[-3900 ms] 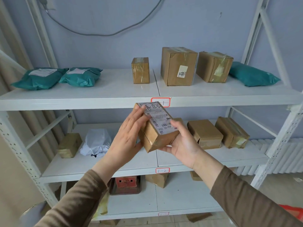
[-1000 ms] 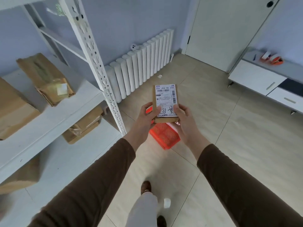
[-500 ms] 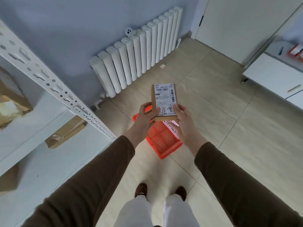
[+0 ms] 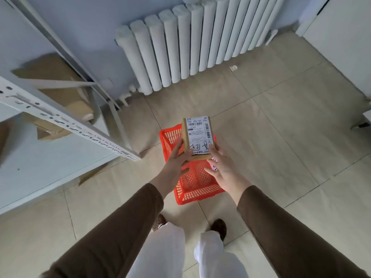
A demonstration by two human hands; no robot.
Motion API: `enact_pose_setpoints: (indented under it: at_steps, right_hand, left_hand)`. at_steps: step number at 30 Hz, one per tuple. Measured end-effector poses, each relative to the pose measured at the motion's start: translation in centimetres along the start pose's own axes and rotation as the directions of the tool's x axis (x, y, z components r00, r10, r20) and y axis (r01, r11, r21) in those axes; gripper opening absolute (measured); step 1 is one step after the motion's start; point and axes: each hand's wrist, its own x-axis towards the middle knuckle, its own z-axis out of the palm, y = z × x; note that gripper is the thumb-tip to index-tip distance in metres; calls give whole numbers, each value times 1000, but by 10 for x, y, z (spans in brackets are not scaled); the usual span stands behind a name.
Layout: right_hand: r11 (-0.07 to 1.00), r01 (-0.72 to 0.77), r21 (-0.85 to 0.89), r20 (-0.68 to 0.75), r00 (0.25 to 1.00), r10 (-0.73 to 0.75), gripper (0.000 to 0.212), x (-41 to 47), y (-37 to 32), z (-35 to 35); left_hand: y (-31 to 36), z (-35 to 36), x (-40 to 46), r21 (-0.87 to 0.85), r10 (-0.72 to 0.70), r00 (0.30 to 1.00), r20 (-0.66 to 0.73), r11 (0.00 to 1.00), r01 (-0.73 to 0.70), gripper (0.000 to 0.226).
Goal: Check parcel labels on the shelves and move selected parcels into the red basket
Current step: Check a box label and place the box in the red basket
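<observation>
A small brown cardboard parcel [image 4: 197,135] with a white barcode label and handwriting faces up at me. My left hand [image 4: 174,163] grips its left edge and my right hand [image 4: 222,167] holds its lower right corner. The parcel hangs directly over the red mesh basket [image 4: 197,187], which stands on the tiled floor just ahead of my feet. A piece of white labelled paper or packet shows inside the basket, mostly hidden by my right hand.
The white metal shelf unit [image 4: 66,121] fills the left side, with brown parcels [image 4: 60,109] on its lower levels. A white radiator [image 4: 190,43] lines the far wall. A white cabinet [image 4: 341,47] stands at the right. Beige floor tiles surround the basket.
I turned away from the shelves and stepped up to the basket. Both hands carried the parcel lower, and it now hangs over the basket's far half.
</observation>
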Motion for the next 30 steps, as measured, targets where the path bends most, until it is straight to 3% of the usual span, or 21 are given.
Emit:
enact_pose_setpoints:
  at_steps: [2, 6, 11, 14, 24, 30]
  right_hand:
    - [1000, -25, -16, -9, 1000, 24, 55, 36, 19, -8]
    - [998, -50, -36, -4, 999, 50, 43, 110, 69, -23]
    - [995, -92, -49, -14, 996, 91, 36, 205, 137, -39]
    - [993, -104, -55, -9, 995, 104, 37, 255, 169, -46]
    - [993, -106, -61, -5, 994, 106, 33, 409, 258, -52]
    - [985, -163, -61, 11, 986, 164, 34, 450, 284, -47]
  left_hand:
    - [-27, -6, 31, -59, -32, 999, -39, 998, 29, 72]
    - [-91, -22, 102, -240, -62, 992, -111, 970, 34, 72]
    - [-169, -49, 195, -407, -80, 981, -177, 913, 1, 49]
    - [-204, -67, 248, -497, -135, 963, -234, 868, 1, 46]
    - [-272, -110, 384, -598, -151, 920, -362, 795, -105, 37]
    - [-294, -123, 429, -581, -191, 861, -471, 802, -140, 39]
